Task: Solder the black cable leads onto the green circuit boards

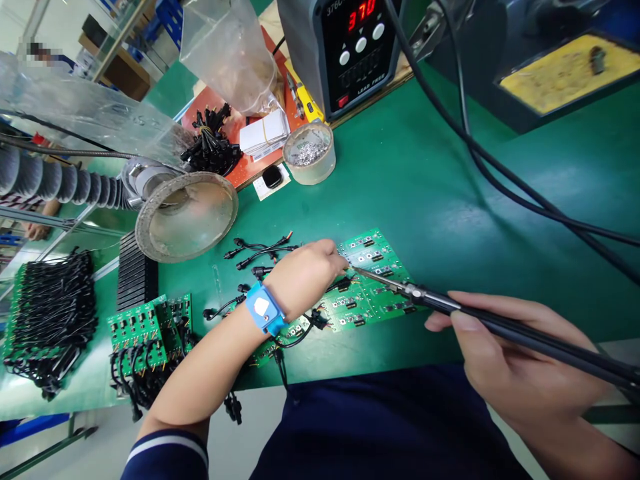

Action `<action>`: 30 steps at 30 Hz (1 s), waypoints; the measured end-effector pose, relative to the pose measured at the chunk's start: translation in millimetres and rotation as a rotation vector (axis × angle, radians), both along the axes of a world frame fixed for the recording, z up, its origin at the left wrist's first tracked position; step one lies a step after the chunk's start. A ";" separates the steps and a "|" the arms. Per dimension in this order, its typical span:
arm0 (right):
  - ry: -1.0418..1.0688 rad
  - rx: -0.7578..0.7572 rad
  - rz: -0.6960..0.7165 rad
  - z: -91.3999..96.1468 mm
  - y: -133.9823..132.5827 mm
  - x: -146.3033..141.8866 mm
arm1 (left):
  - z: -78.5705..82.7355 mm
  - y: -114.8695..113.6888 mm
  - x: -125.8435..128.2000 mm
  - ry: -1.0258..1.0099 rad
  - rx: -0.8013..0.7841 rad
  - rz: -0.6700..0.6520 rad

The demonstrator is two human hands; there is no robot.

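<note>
My right hand (pixel 525 353) is wrapped round the black handle of a soldering iron (pixel 480 321), whose thin metal tip points left onto a green circuit board (pixel 387 270). The fingers of my left hand (pixel 313 270) are closed in a pinch over the board, right by the tip. What sits in that pinch is hidden. A blue wrist strap (pixel 265 310) is on my left wrist. Short black cables with plugs (pixel 267 253) lie beside the board, and a black connector (pixel 317 319) with wires rests on its near part.
Behind stand a soldering station (pixel 345 53) reading 370, a round tub of solder bits (pixel 310 160) and a yellow sponge (pixel 570 73). A fume hood (pixel 187 217) juts in at left, near stacked boards with cables (pixel 50 320). Black cords (pixel 500 180) hang at right.
</note>
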State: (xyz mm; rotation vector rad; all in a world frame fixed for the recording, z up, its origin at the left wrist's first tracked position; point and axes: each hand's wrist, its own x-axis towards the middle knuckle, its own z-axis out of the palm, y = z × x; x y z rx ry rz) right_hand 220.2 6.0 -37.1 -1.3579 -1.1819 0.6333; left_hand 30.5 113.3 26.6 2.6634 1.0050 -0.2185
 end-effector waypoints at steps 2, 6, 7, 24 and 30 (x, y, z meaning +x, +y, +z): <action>0.004 -0.001 0.002 -0.5 0.0 -0.2 | 0.0 -0.8 0.6 0.014 0.021 -0.003; -0.006 -0.018 0.007 -0.1 0.1 -0.8 | 1.7 -3.3 2.7 0.053 0.049 -0.012; -0.008 -0.015 0.011 0.5 0.3 -1.0 | 2.4 -3.9 3.4 0.075 0.053 -0.012; 0.025 -0.026 0.013 2.3 3.2 -4.1 | -1.9 14.0 -6.3 -0.107 -0.166 0.017; -0.009 -0.051 0.024 0.1 2.2 -4.8 | -9.2 22.8 -12.7 -0.238 -0.190 -0.005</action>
